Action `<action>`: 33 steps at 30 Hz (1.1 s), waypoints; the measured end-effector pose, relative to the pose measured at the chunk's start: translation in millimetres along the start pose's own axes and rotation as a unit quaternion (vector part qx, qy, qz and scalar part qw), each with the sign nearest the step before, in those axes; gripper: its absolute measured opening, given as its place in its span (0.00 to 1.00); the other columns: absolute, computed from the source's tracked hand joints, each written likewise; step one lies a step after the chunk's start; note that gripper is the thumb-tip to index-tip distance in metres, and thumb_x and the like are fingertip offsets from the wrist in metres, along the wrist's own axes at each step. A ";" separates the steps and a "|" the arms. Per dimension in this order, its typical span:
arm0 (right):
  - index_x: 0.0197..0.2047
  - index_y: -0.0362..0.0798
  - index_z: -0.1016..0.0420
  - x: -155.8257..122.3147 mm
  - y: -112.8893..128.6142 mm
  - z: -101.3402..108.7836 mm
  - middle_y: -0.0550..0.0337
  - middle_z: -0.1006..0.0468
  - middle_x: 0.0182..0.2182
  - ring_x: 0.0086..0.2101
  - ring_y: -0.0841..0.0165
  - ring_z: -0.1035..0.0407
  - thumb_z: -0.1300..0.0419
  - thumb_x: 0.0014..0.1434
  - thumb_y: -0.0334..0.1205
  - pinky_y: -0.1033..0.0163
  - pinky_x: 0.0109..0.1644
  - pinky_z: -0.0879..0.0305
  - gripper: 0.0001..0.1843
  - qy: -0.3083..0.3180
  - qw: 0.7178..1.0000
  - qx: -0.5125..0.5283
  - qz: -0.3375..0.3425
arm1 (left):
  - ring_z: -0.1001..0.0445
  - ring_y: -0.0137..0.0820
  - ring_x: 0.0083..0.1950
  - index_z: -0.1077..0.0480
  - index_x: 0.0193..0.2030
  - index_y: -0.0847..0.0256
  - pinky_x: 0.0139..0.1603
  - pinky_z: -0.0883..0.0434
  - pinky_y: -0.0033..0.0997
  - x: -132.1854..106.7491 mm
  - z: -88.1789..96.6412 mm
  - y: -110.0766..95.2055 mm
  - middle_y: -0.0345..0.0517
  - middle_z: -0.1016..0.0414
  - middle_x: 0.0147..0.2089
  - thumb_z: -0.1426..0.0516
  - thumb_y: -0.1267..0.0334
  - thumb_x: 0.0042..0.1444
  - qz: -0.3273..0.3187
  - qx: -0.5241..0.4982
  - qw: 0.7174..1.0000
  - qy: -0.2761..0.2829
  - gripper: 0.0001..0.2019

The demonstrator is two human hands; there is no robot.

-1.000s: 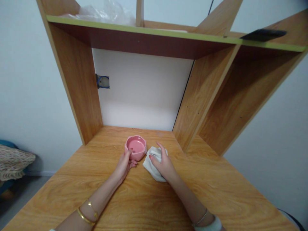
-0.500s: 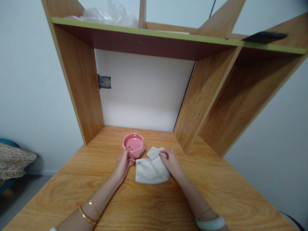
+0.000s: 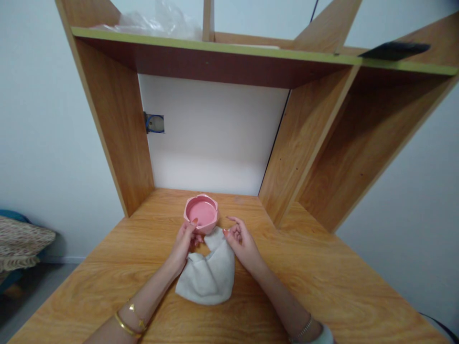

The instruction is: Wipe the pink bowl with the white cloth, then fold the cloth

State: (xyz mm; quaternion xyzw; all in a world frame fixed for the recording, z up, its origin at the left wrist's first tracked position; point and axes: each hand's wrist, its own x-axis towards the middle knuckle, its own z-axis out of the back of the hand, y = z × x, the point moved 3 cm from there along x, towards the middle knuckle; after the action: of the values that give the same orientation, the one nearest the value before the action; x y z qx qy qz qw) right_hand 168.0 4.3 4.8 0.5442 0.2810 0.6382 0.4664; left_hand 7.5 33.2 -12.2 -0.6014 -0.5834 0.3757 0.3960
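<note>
The cloth [image 3: 211,279] has shifted leftward; left grip [image 3: 183,242] pinches the bowl [image 3: 205,210], mouth upward; right grip [image 3: 244,243] pinches cloth.

Crumpled clear plastic [image 3: 158,23] is lying on the left part of the upper shelf [image 3: 251,50]; a dark flat object [image 3: 396,50] is resting toward its right end. A recessed wall box [image 3: 156,123] is showing a blue loop. At far left, a fringed patterned cloth [image 3: 25,239] is draping over something blue [image 3: 12,215].

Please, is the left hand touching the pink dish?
Touching. The head view shows the left hand gripping the pink dish, with the thumb over its near edge.
</note>
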 end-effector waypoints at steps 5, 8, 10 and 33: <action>0.59 0.48 0.54 1.3 1.6 5.6 0.73 0.42 0.19 0.20 0.75 0.45 0.45 0.52 0.45 0.71 0.23 0.47 0.34 0.011 0.999 0.033 0.000 | 0.40 0.22 0.15 0.40 0.25 0.61 0.17 0.44 0.21 -9.9 -11.8 12.7 0.33 0.37 0.14 0.42 0.46 0.40 0.052 0.024 0.996 0.066 0.19; 0.60 0.49 0.56 2.9 -1.3 9.7 0.72 0.41 0.20 0.20 0.76 0.43 0.44 0.52 0.46 0.71 0.24 0.44 0.37 -0.007 0.999 0.034 -0.001 | 0.41 0.22 0.14 0.41 0.23 0.60 0.17 0.45 0.21 -15.1 -15.4 14.8 0.32 0.39 0.13 0.44 0.45 0.42 0.071 0.018 0.993 0.088 0.19; 0.59 0.50 0.53 4.2 -5.3 11.6 0.69 0.37 0.24 0.20 0.77 0.42 0.44 0.51 0.47 0.71 0.22 0.43 0.36 -0.032 0.998 0.046 -0.021 | 0.41 0.22 0.14 0.42 0.22 0.60 0.17 0.45 0.21 -16.6 -15.6 14.4 0.32 0.39 0.13 0.44 0.45 0.42 0.077 0.024 0.992 0.094 0.19; 0.50 0.44 0.37 19.2 -57.0 96.0 0.64 0.29 0.21 0.12 0.74 0.39 0.45 0.48 0.50 0.69 0.12 0.41 0.28 -0.253 0.949 -0.024 -0.184 | 0.40 0.22 0.15 0.41 0.50 0.65 0.17 0.45 0.21 -6.8 -11.0 6.6 0.39 0.27 0.23 0.45 0.47 0.45 -0.005 0.083 0.993 0.083 0.29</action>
State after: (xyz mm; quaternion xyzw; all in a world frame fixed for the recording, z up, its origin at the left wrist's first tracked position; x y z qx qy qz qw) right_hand 276.8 30.5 -12.3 0.6153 0.2337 0.3889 0.6446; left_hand 20.0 26.0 -13.9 -0.5930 -0.5183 0.3694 0.4932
